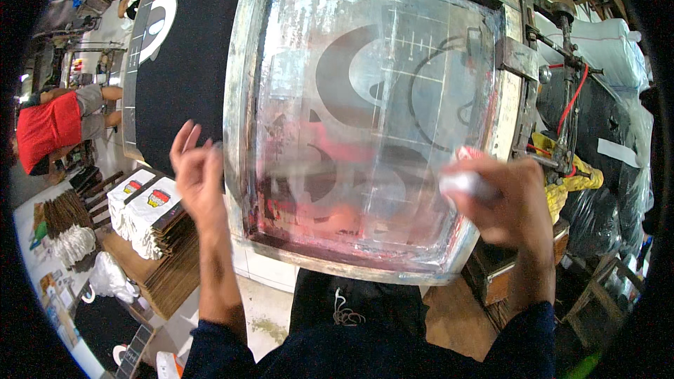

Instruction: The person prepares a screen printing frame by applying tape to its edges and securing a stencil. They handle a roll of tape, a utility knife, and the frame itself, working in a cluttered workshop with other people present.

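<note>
A large framed printing screen (235, 98) lies in front of me, its mesh (337, 161) marked with curved dark shapes and smears of red and white. Over its lower right part, my right hand (502, 193) grips a red and white can (467, 184), blurred by motion. My left hand (196, 172) is raised beside the screen's left edge, fingers loosely apart and nothing visible in them. Black fabric (182, 63) with a white printed shape (161, 27) is spread to the left of the frame.
A metal clamp (518, 60) holds the frame's right side. Stacked printed white pieces (147, 203) stand at the lower left. A person in a red shirt (53, 130) bends over at the far left. Plastic-wrapped bundles (604, 119) and a yellow cloth (562, 193) are on the right.
</note>
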The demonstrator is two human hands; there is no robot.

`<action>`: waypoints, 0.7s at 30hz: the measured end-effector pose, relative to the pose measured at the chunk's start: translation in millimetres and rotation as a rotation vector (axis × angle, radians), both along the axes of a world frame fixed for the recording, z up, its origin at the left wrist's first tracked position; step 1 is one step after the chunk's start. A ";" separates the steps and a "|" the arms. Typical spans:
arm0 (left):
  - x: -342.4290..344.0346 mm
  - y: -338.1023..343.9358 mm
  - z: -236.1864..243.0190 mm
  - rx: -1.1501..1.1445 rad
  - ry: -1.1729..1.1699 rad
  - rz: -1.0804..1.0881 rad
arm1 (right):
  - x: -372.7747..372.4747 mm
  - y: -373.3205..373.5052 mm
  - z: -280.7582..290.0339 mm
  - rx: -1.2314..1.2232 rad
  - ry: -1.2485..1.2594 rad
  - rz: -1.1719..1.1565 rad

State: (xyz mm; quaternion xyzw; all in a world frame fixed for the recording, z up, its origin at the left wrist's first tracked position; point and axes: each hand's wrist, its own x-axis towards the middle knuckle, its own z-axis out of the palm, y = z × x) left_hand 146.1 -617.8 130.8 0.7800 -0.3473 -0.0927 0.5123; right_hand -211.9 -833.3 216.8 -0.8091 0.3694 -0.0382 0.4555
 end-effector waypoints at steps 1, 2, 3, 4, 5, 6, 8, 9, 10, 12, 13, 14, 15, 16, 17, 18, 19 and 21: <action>2.7 12.3 17.3 -0.088 0.161 0.026 | -3.6 9.0 16.3 -0.141 -0.046 0.065; 6.9 25.4 38.6 -0.177 0.229 -0.019 | -5.5 17.0 31.8 -0.295 -0.088 0.120; 10.4 37.3 59.9 -0.264 0.283 -0.065 | -7.7 24.8 47.2 -0.454 -0.128 0.162; 12.7 48.1 82.7 -0.282 0.285 0.045 | -10.1 19.2 52.6 -0.487 -0.469 0.184; 16.6 53.4 98.1 -0.342 0.251 0.132 | -10.1 18.2 56.6 -0.544 -0.780 0.247; 20.3 58.0 113.2 -0.366 0.201 0.251 | -12.9 14.1 68.0 -0.427 -0.752 0.361; 25.6 61.8 135.7 -0.417 0.062 0.177 | -4.9 15.8 72.3 -0.326 -0.798 0.420; 24.2 63.4 143.1 -0.462 0.016 0.154 | 1.3 17.8 71.7 -0.343 -0.878 0.369; 22.6 64.6 150.2 -0.358 -0.031 0.082 | 8.5 21.8 69.2 -0.353 -0.959 0.312; 22.4 64.5 157.2 -0.299 -0.008 0.109 | 19.7 26.0 64.8 -0.354 -1.033 0.294; 22.9 65.4 159.5 -0.303 0.001 0.097 | 23.2 27.0 62.3 -0.359 -1.071 0.288; 24.5 65.9 159.4 -0.307 0.010 0.086 | 25.5 28.2 61.3 -0.355 -1.064 0.282; 27.7 67.0 158.8 -0.311 0.019 0.075 | 27.3 30.1 60.0 -0.356 -1.056 0.278; 30.6 69.4 157.6 -0.319 0.025 0.100 | 28.7 31.9 58.6 -0.354 -1.047 0.270; 35.4 71.9 155.4 -0.347 0.043 0.134 | 30.2 33.7 56.7 -0.370 -1.061 0.296; 39.7 76.0 153.2 -0.345 0.045 0.104 | 32.1 33.2 52.7 -0.385 -1.075 0.325; 46.8 79.6 150.4 -0.366 0.063 0.082 | 34.7 31.4 48.3 -0.403 -1.086 0.355; 58.9 88.8 139.9 -0.374 0.098 0.083 | 50.5 43.0 34.4 -0.255 -0.656 -0.428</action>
